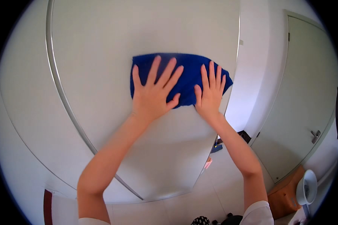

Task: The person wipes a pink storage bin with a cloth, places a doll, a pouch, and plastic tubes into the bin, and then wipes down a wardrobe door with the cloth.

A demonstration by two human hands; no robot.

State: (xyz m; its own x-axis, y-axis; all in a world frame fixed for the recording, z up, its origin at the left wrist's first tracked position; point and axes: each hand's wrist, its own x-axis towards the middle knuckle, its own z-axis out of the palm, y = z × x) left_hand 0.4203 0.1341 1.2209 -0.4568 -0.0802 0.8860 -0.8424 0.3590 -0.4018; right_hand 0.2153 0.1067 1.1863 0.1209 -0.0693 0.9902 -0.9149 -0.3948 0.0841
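Note:
A blue cloth (190, 71) is spread against a pale, smooth cabinet door (169, 138). My left hand (154, 92) lies flat on the cloth's left part with its fingers spread. On the right part, near the door's right edge, my right hand (210, 92) presses with straight fingers, the thumb apart from the rest. Both palms face the door, and the cloth sits between them and its surface. The cloth's right corner sticks out past my right fingertips.
A metal strip (69, 108) runs down the cabinet left of my arms. To the right is a closed door (294, 90) with a metal handle (315, 136). A light basin (307, 187) stands by an orange-brown box (285, 195) at lower right. Tiled floor (214, 195) shows below.

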